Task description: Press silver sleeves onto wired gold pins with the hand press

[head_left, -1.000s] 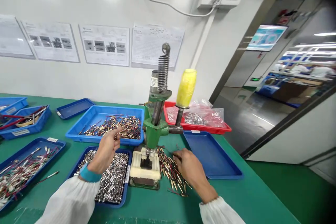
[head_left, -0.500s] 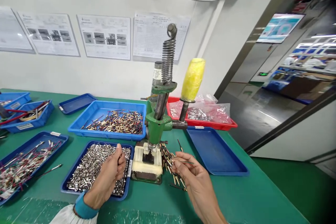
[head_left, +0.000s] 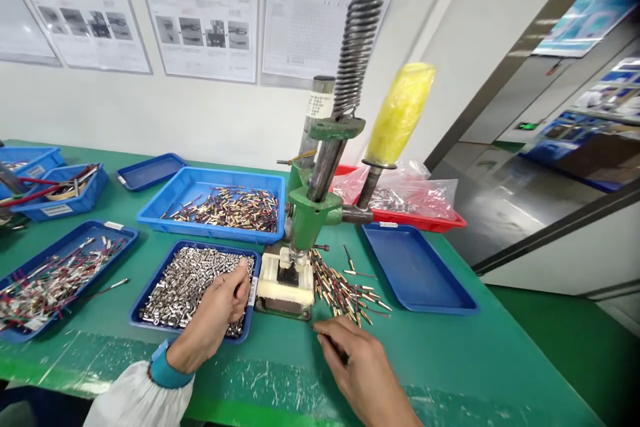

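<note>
My left hand (head_left: 223, 310) is closed above the front right part of a blue tray of small metal sleeves (head_left: 195, 273). What its curled fingers hold, if anything, is hidden. Low over the green mat, my right hand (head_left: 357, 363) has its thumb and index finger drawn together, with a tiny dark bit at the tips that I cannot make out. Just beyond those fingers lies a loose pile of wire leads with brass-coloured ends (head_left: 345, 287). Between and behind both hands stands a green hand press (head_left: 307, 213) with a yellow-wrapped handle (head_left: 400, 117) and a pale base block (head_left: 285, 287).
A larger blue tray of brass-ended leads (head_left: 150, 217) sits behind the sleeves. At left is a tray of red and white wires (head_left: 133, 237). Right of the press lie a bare blue tray (head_left: 420, 267) and a red tray with plastic bags (head_left: 440, 221). Papers hang on the wall.
The view has tilted down and shifted. My right hand has drawn back from the lead pile toward me, and the thin wire between its fingers no longer shows. My left hand stays closed over the sleeves.
</note>
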A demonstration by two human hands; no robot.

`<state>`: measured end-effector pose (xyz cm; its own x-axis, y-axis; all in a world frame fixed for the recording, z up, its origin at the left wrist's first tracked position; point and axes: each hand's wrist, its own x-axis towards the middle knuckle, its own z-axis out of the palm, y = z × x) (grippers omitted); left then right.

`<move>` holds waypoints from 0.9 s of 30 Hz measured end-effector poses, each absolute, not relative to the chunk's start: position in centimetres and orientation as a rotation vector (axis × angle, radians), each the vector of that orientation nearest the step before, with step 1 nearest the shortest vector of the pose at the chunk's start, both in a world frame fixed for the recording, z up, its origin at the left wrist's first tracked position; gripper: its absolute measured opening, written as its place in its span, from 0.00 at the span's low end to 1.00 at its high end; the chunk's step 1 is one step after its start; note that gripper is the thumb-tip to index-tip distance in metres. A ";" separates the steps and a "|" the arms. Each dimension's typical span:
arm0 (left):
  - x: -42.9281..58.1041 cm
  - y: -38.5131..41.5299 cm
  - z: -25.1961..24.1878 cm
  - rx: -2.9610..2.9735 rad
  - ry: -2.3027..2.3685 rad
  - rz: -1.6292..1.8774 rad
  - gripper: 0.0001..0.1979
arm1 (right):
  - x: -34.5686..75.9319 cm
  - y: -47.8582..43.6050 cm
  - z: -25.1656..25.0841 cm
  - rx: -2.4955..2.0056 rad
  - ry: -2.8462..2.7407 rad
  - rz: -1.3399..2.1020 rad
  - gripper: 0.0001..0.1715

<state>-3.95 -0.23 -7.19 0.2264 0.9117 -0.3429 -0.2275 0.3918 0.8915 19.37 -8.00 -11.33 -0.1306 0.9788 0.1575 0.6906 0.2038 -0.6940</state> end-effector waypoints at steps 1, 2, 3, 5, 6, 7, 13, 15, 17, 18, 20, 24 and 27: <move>-3.9 -0.3 -7.1 0.824 1.042 0.917 0.30 | 19.4 -8.0 -11.1 -1.566 -1.985 0.569 0.16; -3.8 -0.4 -7.0 0.827 1.046 0.914 0.30 | 19.4 -8.0 -10.8 -1.582 -2.063 0.520 0.17; -3.7 -0.4 -6.9 0.829 1.051 0.909 0.30 | 19.4 -8.0 -10.6 -1.596 -2.132 0.474 0.17; -3.5 -0.5 -6.9 0.828 1.058 0.903 0.30 | 19.3 -7.8 -10.3 -1.605 -2.254 0.372 0.15; -3.5 -0.4 -7.0 0.821 1.061 0.901 0.31 | 19.3 -7.7 -10.1 -1.596 -2.308 0.322 0.15; -3.4 -0.4 -7.1 0.810 1.065 0.901 0.31 | 19.3 -7.7 -10.0 -1.582 -2.359 0.277 0.14; -3.3 -0.5 -7.3 0.757 1.106 0.900 0.29 | 19.4 -7.2 -9.3 -1.593 -2.514 0.237 0.14; -3.5 -0.8 -7.3 0.738 1.105 0.918 0.26 | 19.7 -7.1 -8.8 -1.598 -2.444 0.396 0.15; -3.7 -1.0 -7.4 0.736 1.075 0.961 0.24 | 20.0 -7.0 -8.0 -1.577 -2.309 0.537 0.16; -3.9 -1.2 -7.5 0.751 1.051 0.978 0.23 | 20.1 -7.1 -7.5 -1.561 -2.245 0.564 0.16; -4.1 -1.5 -7.5 0.810 1.010 0.978 0.21 | 20.0 -7.1 -6.6 -1.541 -2.181 0.533 0.16; -4.2 -1.9 -7.3 0.885 1.012 0.927 0.22 | 19.1 -7.2 -5.9 -1.583 -2.317 0.460 0.16; -4.1 -2.3 -7.2 0.873 1.023 0.923 0.24 | 18.5 -7.0 -6.6 -1.628 -2.383 0.484 0.18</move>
<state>-4.10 -2.27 -7.20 0.2437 0.9206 -0.3050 -0.2086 0.3569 0.9105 18.53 -7.03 -6.60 -0.3652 0.9309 -0.0082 0.8602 0.3341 -0.3852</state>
